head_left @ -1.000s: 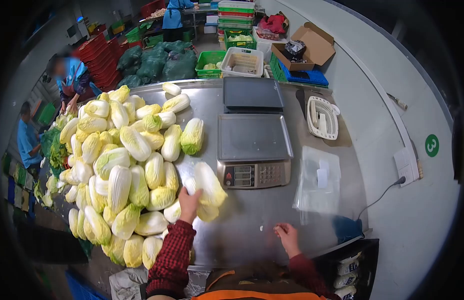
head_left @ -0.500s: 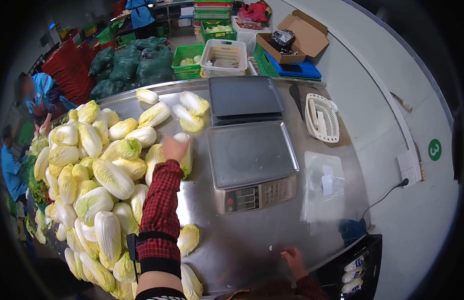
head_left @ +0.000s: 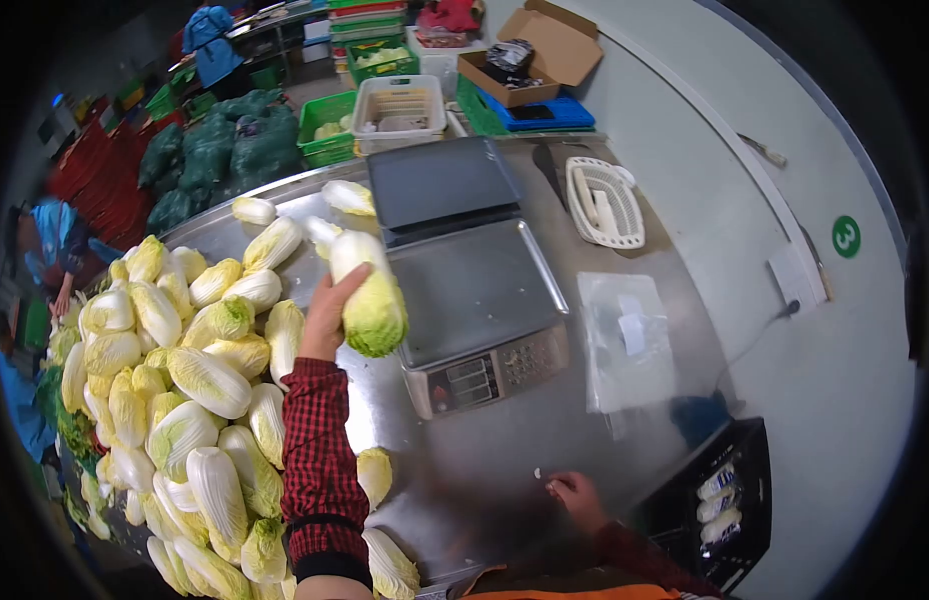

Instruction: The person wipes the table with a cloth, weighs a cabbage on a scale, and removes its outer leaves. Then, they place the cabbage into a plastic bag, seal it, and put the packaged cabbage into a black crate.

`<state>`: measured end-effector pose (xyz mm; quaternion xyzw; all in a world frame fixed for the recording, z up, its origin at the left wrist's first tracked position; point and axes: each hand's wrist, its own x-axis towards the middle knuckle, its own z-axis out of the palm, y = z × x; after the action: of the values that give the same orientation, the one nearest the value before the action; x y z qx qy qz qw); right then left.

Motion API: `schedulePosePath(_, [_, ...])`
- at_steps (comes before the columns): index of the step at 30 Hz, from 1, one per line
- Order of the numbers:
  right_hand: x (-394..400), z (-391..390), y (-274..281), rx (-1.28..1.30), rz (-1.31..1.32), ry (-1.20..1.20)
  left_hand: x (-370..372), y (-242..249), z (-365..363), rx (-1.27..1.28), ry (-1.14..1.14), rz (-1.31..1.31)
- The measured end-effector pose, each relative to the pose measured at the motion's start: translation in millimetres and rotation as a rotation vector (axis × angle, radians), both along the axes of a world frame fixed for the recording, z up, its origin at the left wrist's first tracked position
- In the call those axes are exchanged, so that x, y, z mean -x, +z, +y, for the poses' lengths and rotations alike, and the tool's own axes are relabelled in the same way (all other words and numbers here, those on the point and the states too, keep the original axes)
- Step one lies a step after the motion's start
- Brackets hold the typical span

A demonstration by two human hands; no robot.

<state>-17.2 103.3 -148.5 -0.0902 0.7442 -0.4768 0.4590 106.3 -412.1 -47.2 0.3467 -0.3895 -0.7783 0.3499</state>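
Note:
My left hand (head_left: 330, 312) is closed around a napa cabbage (head_left: 373, 310), raised beside the left edge of the weighing scale (head_left: 475, 290). The cabbage's leafy green end points toward me and its white base points away. To the left lies a big heap of napa cabbages (head_left: 210, 380) on the metal table (head_left: 425, 500). Two more cabbages lie near my left forearm. My right hand (head_left: 580, 500) is low over the table's near side, fingers curled together, with nothing visible in them. Just beyond its fingertips lies a small white scrap (head_left: 537, 473).
Clear plastic bags (head_left: 625, 350) lie right of the scale. A white basket (head_left: 607, 205) stands behind them, against the wall. A black crate (head_left: 720, 500) with wrapped goods sits at lower right. Crates, green sacks (head_left: 235, 150) and co-workers in blue (head_left: 213, 45) are beyond the table.
My left hand has lifted the cabbage off the table and brought it toward the scale. The view has shifted, and my right hand has stayed low near the table's near edge.

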Motion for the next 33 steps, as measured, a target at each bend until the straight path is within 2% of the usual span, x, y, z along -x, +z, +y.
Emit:
schedulePosePath(3, [1,-15,7,0.109,0.058,0.035,59,-3,33,0.224,-0.14,-0.203])
schedulePosePath(4, [0,-18,13,0.105,0.07,0.017,76,-13,44,0.346,-0.106,-0.323])
schedulePosePath(5, [-1,-22,19,0.117,0.081,0.038,91,-48,41,0.464,-0.142,-0.5])
schedulePosePath(7, [2,-12,27,0.119,0.095,0.048,101,-41,50,0.643,-0.266,-0.805])
schedulePosePath(8, [4,-7,28,0.11,0.126,0.054,105,-38,49,0.646,-0.276,-0.798])
schedulePosePath(10, [4,9,23,0.094,0.137,0.045,98,-35,39,0.712,-0.102,-0.849])
schedulePosePath(12, [9,32,12,0.113,0.15,-0.029,76,-26,23,0.617,-0.039,-0.664])
schedulePosePath(17, [11,54,19,0.063,0.092,-0.104,20,-17,1,0.49,0.054,-0.706])
schedulePosePath(24, [16,70,8,0.053,0.072,0.001,4,10,31,0.371,0.053,-0.727])
schedulePosePath(33, [48,88,6,0.049,0.095,0.077,49,13,48,0.405,-0.034,-0.788])
